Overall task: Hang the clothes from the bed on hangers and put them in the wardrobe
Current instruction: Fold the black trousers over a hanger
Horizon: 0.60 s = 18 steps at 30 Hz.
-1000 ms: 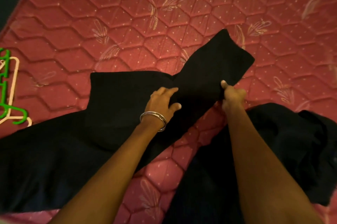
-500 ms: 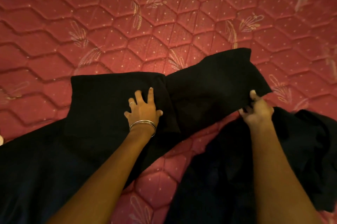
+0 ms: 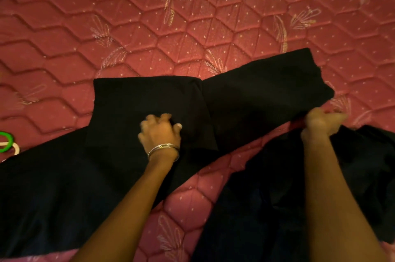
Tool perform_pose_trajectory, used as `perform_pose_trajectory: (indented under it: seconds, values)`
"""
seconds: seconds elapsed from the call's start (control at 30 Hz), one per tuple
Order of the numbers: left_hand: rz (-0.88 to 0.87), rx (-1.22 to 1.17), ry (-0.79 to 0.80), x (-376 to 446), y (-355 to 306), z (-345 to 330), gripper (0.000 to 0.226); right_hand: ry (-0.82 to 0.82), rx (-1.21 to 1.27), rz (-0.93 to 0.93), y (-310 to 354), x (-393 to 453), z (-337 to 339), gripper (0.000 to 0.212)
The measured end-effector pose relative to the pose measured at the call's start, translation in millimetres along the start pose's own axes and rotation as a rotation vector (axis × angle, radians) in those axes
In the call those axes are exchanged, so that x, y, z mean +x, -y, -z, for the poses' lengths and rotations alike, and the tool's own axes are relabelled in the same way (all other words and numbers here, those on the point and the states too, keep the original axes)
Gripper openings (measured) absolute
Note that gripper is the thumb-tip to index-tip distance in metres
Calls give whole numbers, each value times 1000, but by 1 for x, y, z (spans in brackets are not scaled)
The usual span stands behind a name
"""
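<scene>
Both grips work one black garment [image 3: 256, 95] spread on the bed [image 3: 192, 26], left hand [image 3: 160, 131] curled into it, right hand [image 3: 320, 123] pinching its edge; hangers [image 3: 6, 144] far left lie unused.

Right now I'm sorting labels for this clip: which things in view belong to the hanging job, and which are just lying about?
Belongs to the job:
black garment, with left hand on it and right hand gripping its edge
second dark garment
green hanger
white hanger

Just there:
red quilted mattress
bangle
</scene>
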<state>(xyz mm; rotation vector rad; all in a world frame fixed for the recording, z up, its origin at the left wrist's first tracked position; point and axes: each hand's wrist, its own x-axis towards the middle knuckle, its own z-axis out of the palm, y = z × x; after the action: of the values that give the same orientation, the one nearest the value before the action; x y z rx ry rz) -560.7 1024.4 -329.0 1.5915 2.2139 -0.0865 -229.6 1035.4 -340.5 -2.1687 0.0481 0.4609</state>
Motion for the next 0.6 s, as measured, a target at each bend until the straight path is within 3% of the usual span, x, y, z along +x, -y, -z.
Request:
perform_pose_trajectory:
  seconds: [0.07,0.1,0.17,0.23,0.33,0.4,0.5,0.6]
  values:
    - [299,-89,-148,-13,15,-2,54,-83,-317,216,1,-28,2,50]
    - [480,-154,-185,-15,24,-2,64,-49,-366,357,0,-45,0,49]
    - [863,-388,-174,-13,40,2,84,154,-316,706,-4,-83,-6,43]
    - [1120,-630,-94,-6,60,1,92,429,-305,985,-20,-120,-16,36]
    - [1093,-1094,-75,5,83,0,77,957,-400,1102,-38,-182,-24,51]
    - [1031,-1396,6,14,83,11,51,1134,-710,1178,-47,-218,-30,78]
    - [939,-1488,177,21,76,30,30,1065,-1067,1379,-67,-253,-39,104]
    - [779,-1504,221,16,68,49,11,945,-1103,1426,-80,-276,-43,109]
